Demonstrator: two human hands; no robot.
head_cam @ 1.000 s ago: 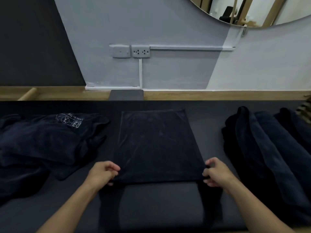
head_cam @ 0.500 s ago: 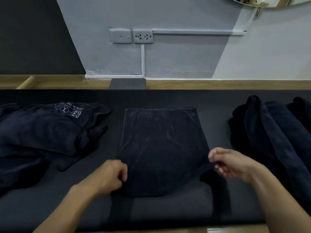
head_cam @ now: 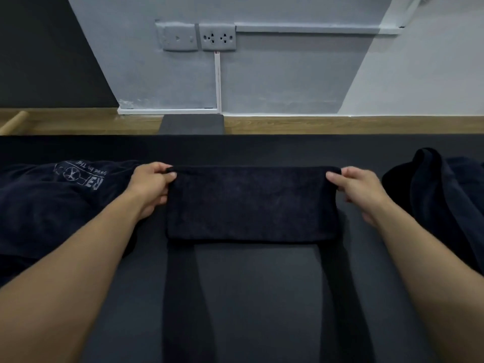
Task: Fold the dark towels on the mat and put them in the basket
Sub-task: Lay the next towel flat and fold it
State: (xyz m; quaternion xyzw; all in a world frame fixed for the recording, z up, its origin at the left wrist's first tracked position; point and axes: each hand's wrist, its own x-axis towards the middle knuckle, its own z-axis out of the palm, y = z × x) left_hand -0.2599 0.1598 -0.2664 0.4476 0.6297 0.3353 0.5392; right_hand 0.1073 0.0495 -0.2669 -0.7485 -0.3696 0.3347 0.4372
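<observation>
A dark towel (head_cam: 251, 203) lies folded in half as a wide rectangle in the middle of the dark mat (head_cam: 256, 284). My left hand (head_cam: 152, 187) pinches its far left corner. At the far right corner my right hand (head_cam: 358, 189) pinches the towel in the same way. A heap of unfolded dark towels (head_cam: 52, 205) with a white printed logo lies at the left. Another dark pile of towels (head_cam: 440, 200) lies at the right. No basket is in view.
Beyond the mat runs a wooden ledge (head_cam: 340, 124) along a grey wall with a switch and a socket (head_cam: 217, 37). A wooden rod end (head_cam: 11, 123) shows at the far left. Bare mat lies between my forearms.
Both hands carried the towel's near edge away from me and laid it on the far edge, halving the towel. The camera tilted down and moved closer.
</observation>
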